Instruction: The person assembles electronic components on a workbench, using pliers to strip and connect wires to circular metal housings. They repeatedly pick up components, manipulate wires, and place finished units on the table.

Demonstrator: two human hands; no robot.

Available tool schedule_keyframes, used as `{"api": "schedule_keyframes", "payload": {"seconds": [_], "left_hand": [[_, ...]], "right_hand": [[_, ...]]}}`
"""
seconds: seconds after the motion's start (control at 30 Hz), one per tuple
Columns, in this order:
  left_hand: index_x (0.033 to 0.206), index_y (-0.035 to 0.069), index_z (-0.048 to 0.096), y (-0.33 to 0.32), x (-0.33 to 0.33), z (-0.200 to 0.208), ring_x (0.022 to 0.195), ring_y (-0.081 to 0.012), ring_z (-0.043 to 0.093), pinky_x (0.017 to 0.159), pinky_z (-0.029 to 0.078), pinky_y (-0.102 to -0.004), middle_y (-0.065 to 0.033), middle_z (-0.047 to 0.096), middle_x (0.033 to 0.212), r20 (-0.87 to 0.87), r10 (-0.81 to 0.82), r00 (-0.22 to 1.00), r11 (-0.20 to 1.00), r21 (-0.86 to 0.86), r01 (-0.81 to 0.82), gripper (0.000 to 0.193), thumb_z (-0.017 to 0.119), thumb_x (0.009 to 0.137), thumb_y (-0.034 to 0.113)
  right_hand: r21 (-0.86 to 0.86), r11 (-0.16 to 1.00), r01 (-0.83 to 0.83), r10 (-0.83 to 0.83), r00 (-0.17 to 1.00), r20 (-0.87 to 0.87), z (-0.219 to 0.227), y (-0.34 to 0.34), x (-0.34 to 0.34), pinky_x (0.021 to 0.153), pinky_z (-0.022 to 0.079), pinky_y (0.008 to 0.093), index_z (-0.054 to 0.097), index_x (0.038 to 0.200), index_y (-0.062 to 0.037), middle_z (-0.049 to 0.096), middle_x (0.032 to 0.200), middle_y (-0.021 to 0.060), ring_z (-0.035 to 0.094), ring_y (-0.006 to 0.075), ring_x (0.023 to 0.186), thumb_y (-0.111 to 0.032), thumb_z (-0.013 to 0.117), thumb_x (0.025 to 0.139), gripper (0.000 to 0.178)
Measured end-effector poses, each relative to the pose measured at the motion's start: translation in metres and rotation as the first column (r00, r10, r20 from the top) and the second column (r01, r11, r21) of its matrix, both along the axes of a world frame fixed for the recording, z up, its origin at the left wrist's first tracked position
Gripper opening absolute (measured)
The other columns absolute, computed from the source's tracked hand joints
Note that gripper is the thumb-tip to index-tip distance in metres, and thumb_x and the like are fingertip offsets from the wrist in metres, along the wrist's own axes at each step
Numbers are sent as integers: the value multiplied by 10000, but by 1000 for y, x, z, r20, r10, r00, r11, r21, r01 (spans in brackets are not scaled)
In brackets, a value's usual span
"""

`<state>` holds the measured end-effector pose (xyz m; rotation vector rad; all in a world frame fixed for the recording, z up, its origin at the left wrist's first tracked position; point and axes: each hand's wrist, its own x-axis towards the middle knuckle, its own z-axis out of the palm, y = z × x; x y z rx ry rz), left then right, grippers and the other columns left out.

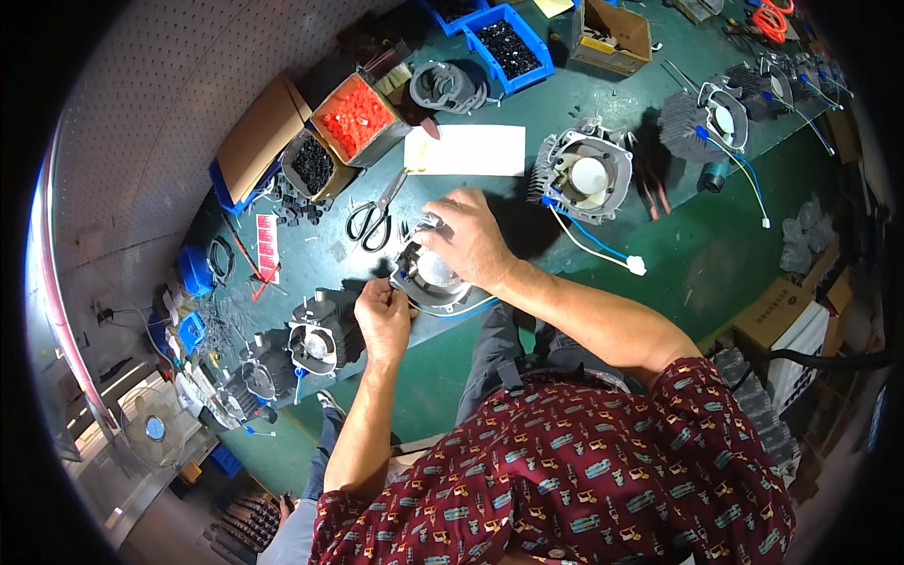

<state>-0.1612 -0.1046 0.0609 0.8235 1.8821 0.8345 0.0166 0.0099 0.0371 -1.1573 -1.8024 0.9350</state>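
Note:
A round grey metal motor housing [436, 273] lies at the bench's near edge, between my hands. My right hand [468, 237] reaches over its far side, fingers curled down on the rim by a small shiny metal part [428, 223]. At the housing's left side my left hand [383, 311] is closed in a pinch; what sits between its fingertips is too small to make out. Yellow and blue wires [461, 312] run along the housing's near edge from close to that hand. Black-handled scissors [372, 224] lie just beyond, beside a white sheet [471, 151].
Finned housings with wires stand to the right [589, 176] and left [315, 344]. Boxes of orange pieces [356, 121] and black pieces [311, 166] sit at the back left, with a blue bin [508, 49] behind. Red-handled pliers [652, 184] lie right. Another person's leg [325, 443] shows at lower left.

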Motion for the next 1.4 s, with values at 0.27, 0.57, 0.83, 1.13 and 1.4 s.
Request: {"api": "schedule_keyframes", "payload": {"seconds": [0.27, 0.57, 0.83, 1.13, 1.4], "left_hand": [[1000, 17, 643, -3, -33, -7, 727, -94, 622, 668, 563, -248, -30, 672, 875, 612, 152, 777, 985, -160, -66, 99, 649, 1033, 109], [1028, 33, 647, 6, -64, -24, 740, -93, 602, 642, 557, -253, -31, 680, 916, 726, -80, 683, 923, -205, 326, 223, 624, 1060, 252], [844, -3, 607, -6, -39, -25, 569, -146, 518, 553, 434, -300, -52, 578, 695, 10, -397, 918, 918, 21, 397, 240, 694, 1002, 155], [853, -19, 599, 15, -46, -24, 676, -325, 624, 605, 503, -396, -151, 611, 773, -508, -597, 621, 659, 132, 741, 137, 734, 849, 7], [1037, -40, 637, 23, -48, -12, 731, -134, 662, 664, 578, -281, -67, 662, 855, 449, -443, 776, 848, -70, 525, 279, 613, 1065, 237]], "right_hand": [[-7, 999, -35, 35, 999, 3, 1, 5, 4, 904, 487, 442, 723, 1092, -4, 652, 986, 146, 592, 340, 1012, -205, 817, 818, 353], [-100, 992, -71, 71, 997, -3, 3, 7, 5, 937, 473, 452, 733, 1112, -23, 633, 1015, 156, 566, 354, 1044, -237, 815, 827, 366], [-42, 997, -63, 63, 998, -7, 4, 11, 9, 871, 497, 418, 717, 1094, -12, 627, 971, 140, 587, 321, 978, -153, 832, 801, 344], [-56, 996, -75, 74, 997, -16, 1, 16, 15, 878, 505, 418, 721, 1106, -14, 633, 1013, 143, 591, 327, 1001, -170, 845, 792, 372], [-113, 988, -104, 104, 995, -6, 2, 25, 28, 877, 525, 390, 730, 1104, -18, 656, 1009, 129, 628, 295, 1001, -149, 859, 784, 369]]}}
